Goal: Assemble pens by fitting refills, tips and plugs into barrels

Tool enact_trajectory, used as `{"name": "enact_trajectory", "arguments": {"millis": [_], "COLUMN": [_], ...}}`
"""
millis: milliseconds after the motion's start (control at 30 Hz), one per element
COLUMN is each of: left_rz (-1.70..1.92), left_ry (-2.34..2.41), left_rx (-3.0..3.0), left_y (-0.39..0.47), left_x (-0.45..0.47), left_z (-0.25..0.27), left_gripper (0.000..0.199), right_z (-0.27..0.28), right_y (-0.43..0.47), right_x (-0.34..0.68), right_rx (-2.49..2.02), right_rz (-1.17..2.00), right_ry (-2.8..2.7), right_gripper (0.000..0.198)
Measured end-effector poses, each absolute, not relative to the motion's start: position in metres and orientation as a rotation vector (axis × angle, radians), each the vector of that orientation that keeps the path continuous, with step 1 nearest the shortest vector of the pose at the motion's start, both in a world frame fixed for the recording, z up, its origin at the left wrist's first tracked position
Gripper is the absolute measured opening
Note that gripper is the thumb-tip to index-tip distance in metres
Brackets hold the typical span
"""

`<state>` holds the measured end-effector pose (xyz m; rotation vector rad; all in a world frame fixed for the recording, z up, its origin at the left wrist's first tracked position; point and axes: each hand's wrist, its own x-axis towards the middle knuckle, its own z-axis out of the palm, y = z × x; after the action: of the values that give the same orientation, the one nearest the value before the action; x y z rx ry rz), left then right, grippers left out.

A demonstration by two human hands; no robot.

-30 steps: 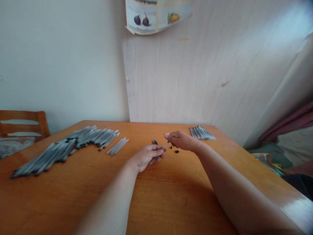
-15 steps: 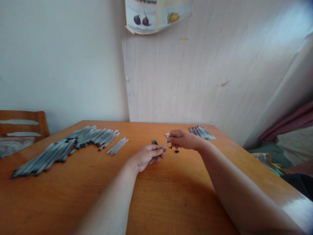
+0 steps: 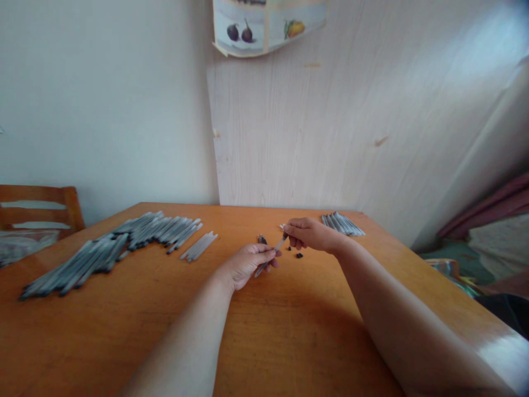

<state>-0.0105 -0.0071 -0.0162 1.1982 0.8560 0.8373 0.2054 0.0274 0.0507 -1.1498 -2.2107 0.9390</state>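
Both hands, left and right, pinch closed, forearms outstretched.

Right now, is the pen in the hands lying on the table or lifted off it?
Lifted. The pen slants above the table, pinched between the left hand and the right hand.

Over the last second my right hand has crept a little farther from me and slightly to the right, lifting off the worktop. Its grip on the far end of the thin grey pen tube has tightened: the fingertips now pinch right at the tip, where a second ago more of the pale end stuck out. The small black caps beneath it show more clearly now.
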Motion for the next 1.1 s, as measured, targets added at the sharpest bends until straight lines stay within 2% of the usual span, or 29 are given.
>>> {"name": "enact_trajectory", "arguments": {"millis": [200,433,1100], "left_rz": [0.847,0.88,1.003], "left_ry": [0.844,0.816,0.963], "left_rx": [1.196,1.182,1.296], "left_y": [-0.007,-0.008,-0.009], "left_x": [-0.011,-0.011,-0.008], "left_z": [-0.016,-0.013,-0.01], "left_gripper": [0.035,0.04,0.025], "right_z": [0.053,0.055,0.044], "right_y": [0.027,0.029,0.034], "right_x": [0.206,0.21,0.2], "right_rx": [-1.131,-1.111,-1.098], "right_rz": [1.086,1.089,1.24], "right_ry": [-2.172,-2.104,-1.809], "right_gripper": [0.022,0.022,0.02]}}
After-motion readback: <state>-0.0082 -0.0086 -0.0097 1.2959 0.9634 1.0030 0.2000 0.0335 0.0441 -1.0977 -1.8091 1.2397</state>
